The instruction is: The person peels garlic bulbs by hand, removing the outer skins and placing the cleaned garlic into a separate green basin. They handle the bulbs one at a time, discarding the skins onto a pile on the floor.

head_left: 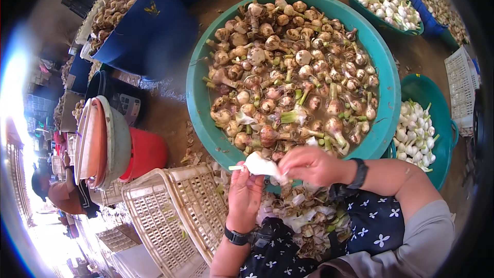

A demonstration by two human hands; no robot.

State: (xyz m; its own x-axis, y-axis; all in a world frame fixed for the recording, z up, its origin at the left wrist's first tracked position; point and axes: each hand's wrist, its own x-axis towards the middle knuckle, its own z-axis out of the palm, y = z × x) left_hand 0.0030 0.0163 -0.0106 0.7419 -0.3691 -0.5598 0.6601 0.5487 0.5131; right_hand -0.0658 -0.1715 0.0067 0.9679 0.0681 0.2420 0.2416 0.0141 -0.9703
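Observation:
A white garlic bulb (261,165) with a short cut stem is in my left hand (246,195), gripped between the thumb and fingers. From the right side my right hand (315,168) pinches the loose outer skin at the bulb's other end. Both hands are over the near rim of a large green tub (388,87). In it, brown, unpeeled garlic bulbs (288,67) with stems sit in murky water. Peeled-off garlic skins (303,221) lie heaped in my lap, below the hands.
White plastic crates (175,216) stand at the near left, behind them a red bucket (146,152) and stacked basins (116,134). A green basin (440,164) with white garlic is at the right, another green basin (355,5) at the far right. A blue bin (149,25) of garlic stands far left.

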